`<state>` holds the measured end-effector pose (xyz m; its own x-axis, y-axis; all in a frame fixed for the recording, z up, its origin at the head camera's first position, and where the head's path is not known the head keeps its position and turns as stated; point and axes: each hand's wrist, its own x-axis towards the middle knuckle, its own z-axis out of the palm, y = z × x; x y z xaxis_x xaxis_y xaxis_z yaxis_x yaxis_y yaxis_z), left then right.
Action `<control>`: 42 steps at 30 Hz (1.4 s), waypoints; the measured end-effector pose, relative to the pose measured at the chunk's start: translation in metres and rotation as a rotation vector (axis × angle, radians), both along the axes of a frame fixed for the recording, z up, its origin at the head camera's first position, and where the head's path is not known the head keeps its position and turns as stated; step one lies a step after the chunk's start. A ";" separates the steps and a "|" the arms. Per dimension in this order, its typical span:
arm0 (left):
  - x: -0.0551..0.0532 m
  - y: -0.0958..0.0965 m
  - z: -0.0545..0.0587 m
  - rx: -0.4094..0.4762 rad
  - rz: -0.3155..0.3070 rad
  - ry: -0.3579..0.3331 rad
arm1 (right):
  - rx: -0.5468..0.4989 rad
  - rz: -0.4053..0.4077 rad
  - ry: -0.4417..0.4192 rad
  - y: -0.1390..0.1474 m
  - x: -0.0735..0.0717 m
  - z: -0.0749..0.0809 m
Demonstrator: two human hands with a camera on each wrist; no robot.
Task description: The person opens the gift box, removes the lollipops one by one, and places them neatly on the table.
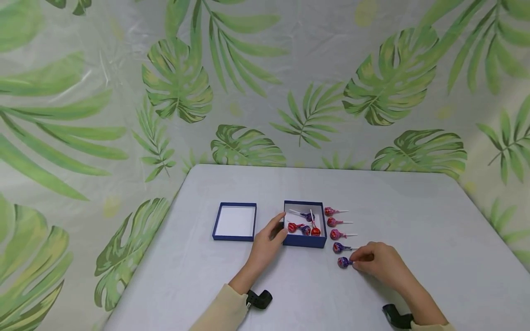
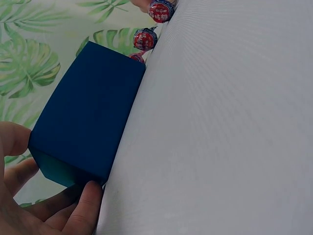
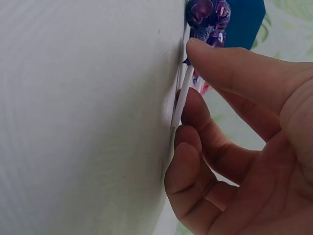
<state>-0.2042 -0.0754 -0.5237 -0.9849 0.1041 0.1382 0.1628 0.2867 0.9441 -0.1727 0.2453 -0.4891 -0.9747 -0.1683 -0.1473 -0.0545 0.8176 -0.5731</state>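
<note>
Purple lollipop is being pinched by the right hand's fingers on the tabletop, right of the blue box; its stick is being masked in the head view. Box contents are being hidden in the left wrist view, spread fingers of the left hand being rested against the wall.

Shallow square blue tray left, deeper blue box right, on a white table.
Round wrapped red and purple lollipops lie in the box; right of it, five more run far to near, sticks rightward. The left hand is at the box's left side, the right hand at the nearest lollipop.
</note>
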 end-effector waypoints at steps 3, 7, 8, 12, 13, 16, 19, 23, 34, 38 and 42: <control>-0.001 0.000 -0.001 0.001 -0.002 0.001 | 0.009 -0.006 0.003 -0.001 -0.001 0.000; -0.001 0.000 -0.001 0.009 -0.006 0.003 | 0.010 -0.005 0.006 -0.002 -0.002 0.000; -0.001 0.000 -0.001 0.009 -0.006 0.003 | 0.010 -0.003 0.009 -0.002 -0.002 0.000; -0.001 0.000 -0.001 0.010 -0.010 0.003 | 0.012 0.002 0.010 -0.002 -0.002 0.000; -0.001 0.000 -0.001 0.009 -0.010 0.003 | 0.013 -0.001 0.007 -0.002 -0.002 0.000; -0.001 0.000 -0.001 0.007 -0.010 0.002 | 0.020 -0.010 -0.004 -0.003 -0.002 0.001; -0.001 0.000 0.000 0.004 -0.010 0.001 | 0.024 -0.015 -0.018 -0.003 -0.003 0.003; 0.000 0.000 0.000 0.004 -0.014 0.005 | 0.033 -0.014 -0.028 -0.003 -0.003 0.007; -0.001 -0.001 -0.002 0.015 -0.019 0.009 | 0.040 0.010 -0.008 -0.002 -0.004 0.025; -0.001 -0.001 -0.001 0.014 -0.020 0.008 | 0.049 0.025 0.021 -0.003 -0.005 0.032; -0.001 -0.001 -0.001 0.008 -0.020 0.009 | 0.046 0.038 0.041 -0.005 -0.006 0.038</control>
